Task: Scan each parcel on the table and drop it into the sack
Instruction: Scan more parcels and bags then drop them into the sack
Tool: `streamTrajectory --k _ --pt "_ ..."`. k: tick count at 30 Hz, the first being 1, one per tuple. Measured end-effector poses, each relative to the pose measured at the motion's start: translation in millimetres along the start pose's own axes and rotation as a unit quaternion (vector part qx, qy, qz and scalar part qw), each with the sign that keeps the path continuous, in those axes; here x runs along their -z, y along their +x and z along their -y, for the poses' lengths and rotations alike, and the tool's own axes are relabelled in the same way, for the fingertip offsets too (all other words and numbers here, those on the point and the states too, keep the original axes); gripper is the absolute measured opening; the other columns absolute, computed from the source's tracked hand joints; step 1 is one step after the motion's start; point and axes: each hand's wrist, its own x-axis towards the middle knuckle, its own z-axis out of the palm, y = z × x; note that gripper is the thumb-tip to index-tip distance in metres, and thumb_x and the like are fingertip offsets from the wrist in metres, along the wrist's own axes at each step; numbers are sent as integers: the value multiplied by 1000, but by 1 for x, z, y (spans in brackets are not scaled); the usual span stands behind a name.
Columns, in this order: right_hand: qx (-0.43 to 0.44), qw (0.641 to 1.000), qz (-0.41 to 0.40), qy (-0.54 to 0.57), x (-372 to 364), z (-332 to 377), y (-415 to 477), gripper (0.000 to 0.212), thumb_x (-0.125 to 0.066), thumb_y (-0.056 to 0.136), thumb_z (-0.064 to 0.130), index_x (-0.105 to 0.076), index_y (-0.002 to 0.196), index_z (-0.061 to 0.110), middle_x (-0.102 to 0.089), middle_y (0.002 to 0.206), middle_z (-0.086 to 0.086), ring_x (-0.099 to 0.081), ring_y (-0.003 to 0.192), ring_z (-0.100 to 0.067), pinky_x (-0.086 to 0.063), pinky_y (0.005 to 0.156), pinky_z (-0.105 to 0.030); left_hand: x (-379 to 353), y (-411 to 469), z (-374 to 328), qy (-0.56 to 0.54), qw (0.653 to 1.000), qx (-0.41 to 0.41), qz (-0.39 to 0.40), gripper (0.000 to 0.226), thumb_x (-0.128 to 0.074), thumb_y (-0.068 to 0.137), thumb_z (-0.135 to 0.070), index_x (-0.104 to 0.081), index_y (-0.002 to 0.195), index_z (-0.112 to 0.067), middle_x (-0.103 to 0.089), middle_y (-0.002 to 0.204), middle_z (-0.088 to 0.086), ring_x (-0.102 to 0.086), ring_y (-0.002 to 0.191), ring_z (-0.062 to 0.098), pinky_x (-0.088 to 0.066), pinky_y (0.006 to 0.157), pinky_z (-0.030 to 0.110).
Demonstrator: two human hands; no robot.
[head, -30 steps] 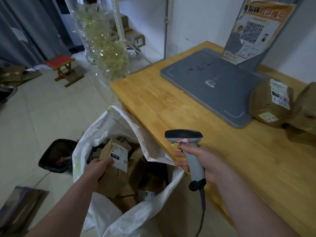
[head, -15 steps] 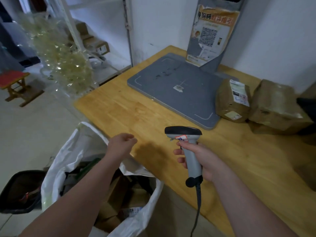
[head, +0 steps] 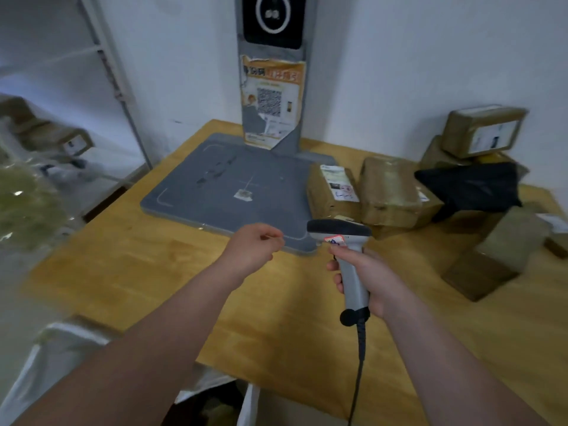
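Note:
My right hand [head: 367, 278] grips the grey handle of a barcode scanner [head: 341, 233] over the wooden table [head: 153, 265], its black head pointing left. My left hand [head: 252, 247] hovers empty above the table's middle, fingers loosely curled, near the front edge of the grey scale platform [head: 221, 182]. Several brown taped parcels lie at the right: one with a white label [head: 333, 192] beside the platform, a bigger one [head: 390, 192] next to it, and another [head: 498, 250] further right. The white sack [head: 61, 348] shows at the bottom left, its opening mostly out of view.
A black bag [head: 470, 186] lies among the parcels, with a labelled box [head: 482, 130] stacked behind it by the wall. An upright grey post with an orange QR poster [head: 272, 103] rises from the platform. Metal shelving [head: 116, 87] stands at the left.
My left hand let go of the parcel in the sack and has risen over the table towards the platform. The view has swung right and up, so more parcels show.

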Motion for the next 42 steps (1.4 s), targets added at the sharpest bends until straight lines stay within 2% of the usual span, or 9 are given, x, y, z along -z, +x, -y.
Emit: streamTrajectory --k 6,12,16,19,25,30,37,40,42 --pt "59 987 -142 41 64 14 -12 19 -67 90 20 -59 103 9 -58 78 -9 -53 56 -16 -45 54 -28 -63 24 -46 48 993 -62 89 15 -58 94 -24 -62 107 -24 -60 96 -4 -58 86 14 -45 75 28" --pt "86 962 -244 82 177 22 -24 23 -70 88 21 -58 104 10 -56 81 -7 -53 60 -18 -45 52 -30 -166 27 -92 77 984 -86 137 37 -58 93 -26 -57 129 -20 -59 121 4 -59 106 23 -50 90 37" --pt "82 955 -269 98 255 22 -27 37 -71 87 28 -58 117 11 -55 88 -7 -54 68 -20 -45 57 -33 -245 28 -120 91 980 -94 148 48 -61 92 -26 -49 138 -23 -57 124 2 -57 104 19 -49 86 31" --pt "70 949 -272 144 293 19 -22 52 -71 87 30 -53 131 9 -58 93 -6 -57 75 -20 -48 56 -32 -293 29 -134 118 976 -101 150 58 -61 91 -28 -41 145 -25 -45 143 5 -51 121 23 -46 92 30" --pt "32 950 -233 206 320 13 -16 39 -68 88 31 -60 118 7 -57 92 -8 -56 76 -20 -50 62 -31 -351 41 -145 189 962 -114 160 77 -66 88 -37 -23 151 -29 -24 153 9 -33 138 28 -37 106 37" --pt "25 954 -185 236 326 11 -14 20 -63 92 29 -64 102 12 -61 91 -7 -57 75 -18 -47 64 -30 -385 53 -143 198 961 -130 145 75 -73 79 -40 -36 143 -30 -38 140 7 -37 132 27 -38 106 40" --pt "28 956 -167 239 334 5 -18 21 -64 91 28 -64 107 14 -66 106 -10 -60 87 -20 -49 62 -29 -400 62 -129 203 969 -132 49 73 -75 71 -49 -45 134 -27 -51 126 1 -50 114 21 -41 79 28" --pt "34 953 -175 246 337 0 -22 23 -64 91 29 -64 107 13 -67 105 -7 -61 86 -18 -49 62 -28 -380 50 -120 132 988 -73 42 72 -69 74 -48 -43 138 -28 -52 125 -2 -54 107 18 -46 77 28" --pt "26 955 -168 245 337 -5 -24 24 -64 91 32 -64 106 14 -67 106 -6 -62 87 -17 -50 62 -28 -360 35 -111 58 997 -31 45 59 -63 80 -45 -46 134 -28 -56 111 -11 -57 90 9 -46 66 25"
